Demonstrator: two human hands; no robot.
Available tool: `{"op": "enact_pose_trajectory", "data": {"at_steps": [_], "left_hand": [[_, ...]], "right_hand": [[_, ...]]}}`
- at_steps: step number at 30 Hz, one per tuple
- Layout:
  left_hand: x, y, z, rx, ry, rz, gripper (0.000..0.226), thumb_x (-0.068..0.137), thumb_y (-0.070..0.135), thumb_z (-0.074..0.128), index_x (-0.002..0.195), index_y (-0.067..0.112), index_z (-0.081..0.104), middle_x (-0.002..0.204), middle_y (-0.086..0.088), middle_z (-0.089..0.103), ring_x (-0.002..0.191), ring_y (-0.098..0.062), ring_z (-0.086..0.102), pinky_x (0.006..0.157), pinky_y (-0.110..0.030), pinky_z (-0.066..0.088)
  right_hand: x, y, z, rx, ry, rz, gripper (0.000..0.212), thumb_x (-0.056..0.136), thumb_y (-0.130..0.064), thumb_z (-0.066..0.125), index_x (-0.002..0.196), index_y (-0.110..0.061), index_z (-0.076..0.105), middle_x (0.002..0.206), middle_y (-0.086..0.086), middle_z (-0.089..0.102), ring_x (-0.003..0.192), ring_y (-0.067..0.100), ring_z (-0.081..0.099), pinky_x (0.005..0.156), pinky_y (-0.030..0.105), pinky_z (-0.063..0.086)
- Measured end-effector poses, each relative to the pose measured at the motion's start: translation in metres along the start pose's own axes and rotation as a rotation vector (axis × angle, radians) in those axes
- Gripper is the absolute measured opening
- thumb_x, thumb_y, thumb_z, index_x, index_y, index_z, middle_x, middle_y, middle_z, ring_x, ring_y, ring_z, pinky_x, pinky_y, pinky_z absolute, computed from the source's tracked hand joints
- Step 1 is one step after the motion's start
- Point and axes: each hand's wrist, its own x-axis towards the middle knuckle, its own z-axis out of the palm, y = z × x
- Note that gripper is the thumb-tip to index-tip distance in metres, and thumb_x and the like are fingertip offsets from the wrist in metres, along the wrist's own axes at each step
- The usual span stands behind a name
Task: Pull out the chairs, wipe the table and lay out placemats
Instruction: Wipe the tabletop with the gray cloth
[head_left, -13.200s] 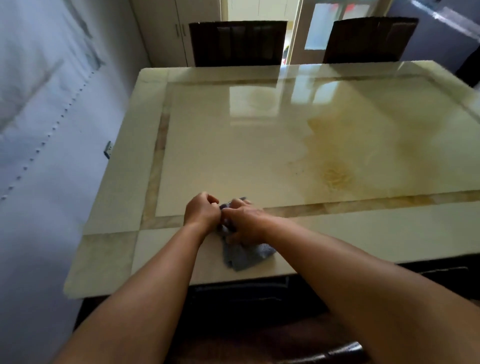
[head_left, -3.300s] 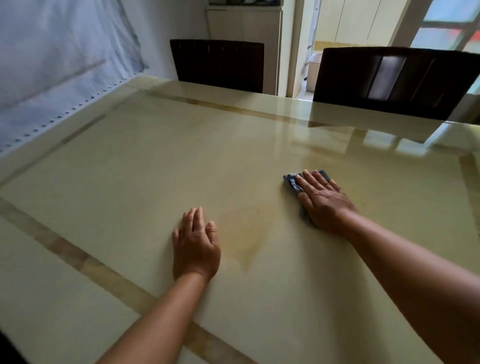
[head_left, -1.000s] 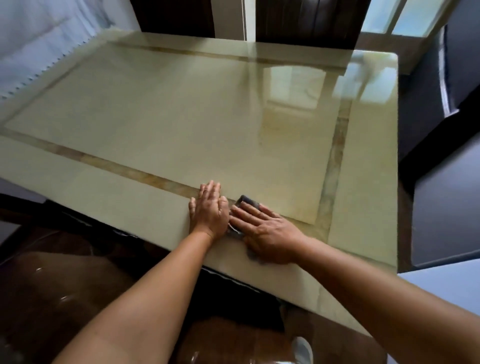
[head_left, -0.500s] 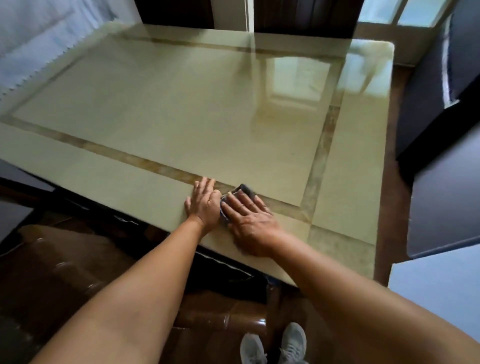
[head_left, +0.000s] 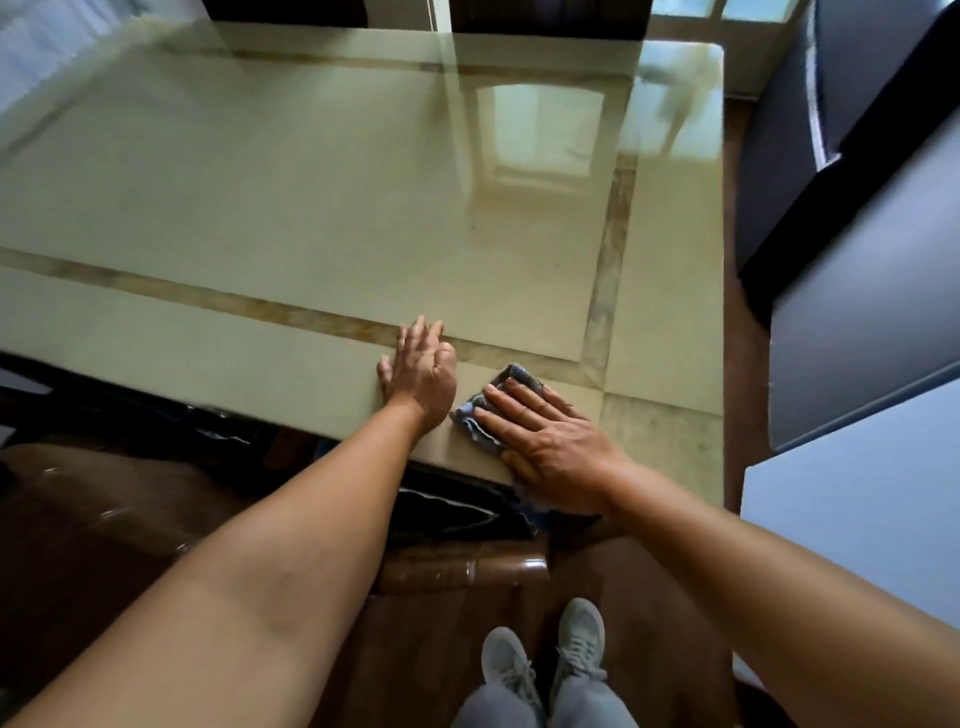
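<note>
Wiping has shifted to the table's (head_left: 311, 197) near right corner: right hand (head_left: 550, 441) flat on the cloth (head_left: 475, 415), left hand (head_left: 421, 369) open, bracing; placemats still to come.

From my remote feed, the right hand (head_left: 550, 441) hides most of the grey cloth (head_left: 511, 384), while the frame's top edge crops two dark chairs (head_left: 545, 18).

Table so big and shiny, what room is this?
Probably a dining room at home. The long glossy table has dark chair backs at its far side, and a right hand presses a grey cloth on it while the left hand rests flat.
</note>
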Motion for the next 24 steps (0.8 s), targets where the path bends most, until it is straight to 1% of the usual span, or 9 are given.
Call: {"op": "enact_pose_trajectory", "data": {"at_steps": [2, 5, 7, 9, 11, 13, 16, 20, 24], "left_hand": [[-0.001, -0.001, -0.001, -0.034, -0.011, 0.011, 0.048, 0.1, 0.023, 0.022, 0.147, 0.02, 0.024, 0.16, 0.0, 0.008, 0.147, -0.015, 0.0, 0.117, -0.045, -0.002], [-0.002, -0.003, -0.001, -0.08, 0.002, 0.013, 0.047, 0.099, 0.022, 0.022, 0.147, 0.019, 0.026, 0.16, 0.0, 0.01, 0.147, -0.014, 0.001, 0.117, -0.045, -0.001], [-0.002, -0.002, -0.002, -0.119, 0.013, 0.018, 0.047, 0.1, 0.022, 0.022, 0.146, 0.018, 0.026, 0.159, 0.0, 0.011, 0.147, -0.013, 0.003, 0.117, -0.045, -0.001], [0.0, -0.001, 0.0, -0.13, 0.016, 0.022, 0.048, 0.099, 0.023, 0.021, 0.146, 0.018, 0.026, 0.159, 0.0, 0.011, 0.147, -0.013, 0.004, 0.117, -0.044, -0.001], [0.001, 0.001, 0.003, -0.118, -0.001, 0.021, 0.054, 0.094, 0.032, 0.017, 0.146, 0.02, 0.026, 0.159, 0.001, 0.012, 0.147, -0.012, 0.005, 0.117, -0.045, 0.0], [0.002, 0.004, 0.005, -0.112, 0.008, 0.044, 0.07, 0.08, 0.038, 0.011, 0.145, 0.02, 0.029, 0.159, 0.001, 0.016, 0.146, -0.012, 0.007, 0.117, -0.045, 0.001], [0.009, -0.004, -0.003, -0.173, 0.13, 0.024, 0.073, 0.075, 0.037, 0.012, 0.14, 0.017, 0.041, 0.154, -0.003, 0.03, 0.144, -0.015, 0.021, 0.118, -0.042, 0.01], [0.015, -0.021, -0.019, -0.278, 0.276, -0.135, 0.07, 0.077, 0.04, 0.015, 0.125, 0.013, 0.057, 0.139, -0.01, 0.051, 0.132, -0.025, 0.041, 0.112, -0.045, 0.029], [0.009, -0.022, -0.021, -0.227, 0.31, -0.099, 0.07, 0.08, 0.046, 0.016, 0.127, 0.012, 0.055, 0.143, -0.008, 0.046, 0.134, -0.022, 0.039, 0.114, -0.045, 0.026]], "right_hand": [[-0.019, 0.013, 0.006, -0.009, 0.018, 0.0, 0.074, 0.087, -0.064, -0.011, 0.151, -0.033, 0.008, 0.156, -0.011, -0.002, 0.147, 0.016, -0.005, 0.119, 0.031, -0.003], [-0.035, 0.02, 0.011, -0.003, 0.017, 0.031, 0.068, 0.091, -0.058, -0.007, 0.149, -0.028, 0.012, 0.155, -0.008, 0.009, 0.146, 0.022, 0.006, 0.116, 0.033, 0.003], [-0.035, 0.014, 0.009, 0.016, 0.025, 0.068, 0.069, 0.088, -0.06, -0.011, 0.148, -0.03, 0.008, 0.153, -0.011, 0.004, 0.146, 0.022, 0.002, 0.116, 0.032, -0.001], [-0.022, -0.001, 0.003, 0.043, 0.015, 0.079, 0.074, 0.084, -0.065, -0.014, 0.148, -0.033, 0.002, 0.15, -0.015, -0.007, 0.143, 0.017, -0.013, 0.118, 0.032, -0.008], [0.002, -0.021, -0.002, 0.08, -0.025, 0.045, 0.073, 0.082, -0.061, -0.005, 0.15, -0.036, 0.004, 0.149, -0.017, -0.014, 0.139, 0.014, -0.022, 0.118, 0.032, -0.014], [0.032, -0.038, 0.0, 0.092, -0.04, -0.036, 0.065, 0.088, -0.056, 0.012, 0.15, -0.037, 0.012, 0.157, -0.015, -0.007, 0.143, 0.014, -0.017, 0.119, 0.036, -0.011], [0.067, -0.05, 0.004, 0.089, -0.038, -0.129, 0.059, 0.094, -0.054, 0.031, 0.149, -0.04, 0.017, 0.159, -0.017, 0.005, 0.148, 0.015, -0.007, 0.121, 0.04, -0.003], [0.09, -0.062, -0.001, 0.067, -0.025, -0.176, 0.06, 0.094, -0.054, 0.036, 0.149, -0.04, 0.017, 0.159, -0.018, 0.004, 0.148, 0.014, -0.009, 0.12, 0.038, -0.006], [0.09, -0.062, 0.0, 0.073, -0.005, -0.196, 0.058, 0.097, -0.05, 0.032, 0.15, -0.037, 0.015, 0.159, -0.017, 0.002, 0.147, 0.012, -0.009, 0.12, 0.039, -0.004]]}}
